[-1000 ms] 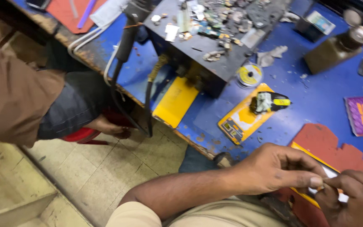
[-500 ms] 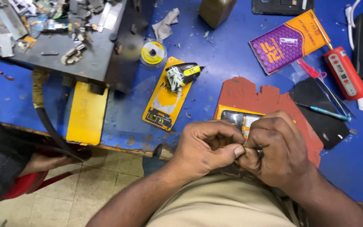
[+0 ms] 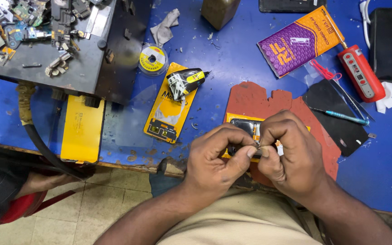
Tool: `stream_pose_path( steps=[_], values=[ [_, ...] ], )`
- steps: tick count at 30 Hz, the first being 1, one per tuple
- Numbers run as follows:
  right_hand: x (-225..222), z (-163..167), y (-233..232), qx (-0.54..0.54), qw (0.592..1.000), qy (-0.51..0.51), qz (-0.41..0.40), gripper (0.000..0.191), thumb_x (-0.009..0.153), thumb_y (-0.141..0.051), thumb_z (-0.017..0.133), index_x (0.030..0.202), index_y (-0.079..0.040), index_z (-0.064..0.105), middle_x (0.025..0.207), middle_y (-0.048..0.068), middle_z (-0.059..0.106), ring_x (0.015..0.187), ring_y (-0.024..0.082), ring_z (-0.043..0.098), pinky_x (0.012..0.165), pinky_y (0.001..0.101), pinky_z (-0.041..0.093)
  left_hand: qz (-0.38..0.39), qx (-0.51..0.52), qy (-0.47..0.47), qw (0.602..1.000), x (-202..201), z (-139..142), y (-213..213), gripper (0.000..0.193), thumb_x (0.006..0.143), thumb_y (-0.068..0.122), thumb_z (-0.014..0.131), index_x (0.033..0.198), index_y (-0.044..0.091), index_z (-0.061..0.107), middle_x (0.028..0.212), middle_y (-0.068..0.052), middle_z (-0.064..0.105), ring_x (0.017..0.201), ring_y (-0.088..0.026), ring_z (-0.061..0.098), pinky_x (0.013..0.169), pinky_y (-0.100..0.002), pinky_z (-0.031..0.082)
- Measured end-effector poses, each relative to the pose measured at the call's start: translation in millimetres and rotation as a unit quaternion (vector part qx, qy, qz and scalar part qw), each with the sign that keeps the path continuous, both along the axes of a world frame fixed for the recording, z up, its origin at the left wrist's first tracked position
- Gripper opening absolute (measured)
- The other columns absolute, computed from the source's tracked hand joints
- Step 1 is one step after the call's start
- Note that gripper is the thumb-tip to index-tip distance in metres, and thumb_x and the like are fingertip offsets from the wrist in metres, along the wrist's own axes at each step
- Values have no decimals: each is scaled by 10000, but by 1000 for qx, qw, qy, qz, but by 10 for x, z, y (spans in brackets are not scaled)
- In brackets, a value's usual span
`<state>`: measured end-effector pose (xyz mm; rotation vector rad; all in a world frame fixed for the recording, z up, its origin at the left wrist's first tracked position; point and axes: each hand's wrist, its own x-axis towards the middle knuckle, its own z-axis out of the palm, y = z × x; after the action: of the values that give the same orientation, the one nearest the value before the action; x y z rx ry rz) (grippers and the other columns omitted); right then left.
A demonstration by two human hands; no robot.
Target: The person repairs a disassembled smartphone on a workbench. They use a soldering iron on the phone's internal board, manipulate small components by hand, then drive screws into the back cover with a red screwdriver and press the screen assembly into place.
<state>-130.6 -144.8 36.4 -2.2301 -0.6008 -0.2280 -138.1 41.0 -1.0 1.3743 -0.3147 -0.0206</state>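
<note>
Both hands, left (image 3: 214,156) and right (image 3: 291,154), pinching perhaps a phone part (image 3: 246,129) over red mat (image 3: 259,102).

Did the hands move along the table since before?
Yes. The left hand and right hand shifted left along the bench, from beyond the red mat onto it.

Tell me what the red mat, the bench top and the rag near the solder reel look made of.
Red mat: probably rubber or silicone, matte, ragged edges.
Bench top: hard board painted blue, scuffed and worn at the edge.
Rag: grey cloth, crumpled.
</note>
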Motion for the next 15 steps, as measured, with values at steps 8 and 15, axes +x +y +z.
stream_pose_path(
  steps=[8, 15],
  values=[
    [-23, 19, 35, 65, 991, 108, -33, 200, 1029, -230, 563, 984, -44, 504, 905, 58, 548, 788, 155, 557, 719, 296, 482, 61, 42, -87, 993, 0, 14, -69, 87, 1051, 66, 692, 1094, 10, 643, 994, -100, 697, 885, -189, 709, 787, -306, 586],
    [-50, 45, 41, 47, 994, 96, -35, 200, 1017, -230, 568, 984, -44, 502, 904, 60, 545, 778, 162, 558, 701, 297, 480, 76, 72, -159, 982, 37, -6, -93, 96, 1069, 49, 659, 1107, 13, 578, 997, -108, 681, 843, -213, 683, 743, -314, 572]
  ],
)
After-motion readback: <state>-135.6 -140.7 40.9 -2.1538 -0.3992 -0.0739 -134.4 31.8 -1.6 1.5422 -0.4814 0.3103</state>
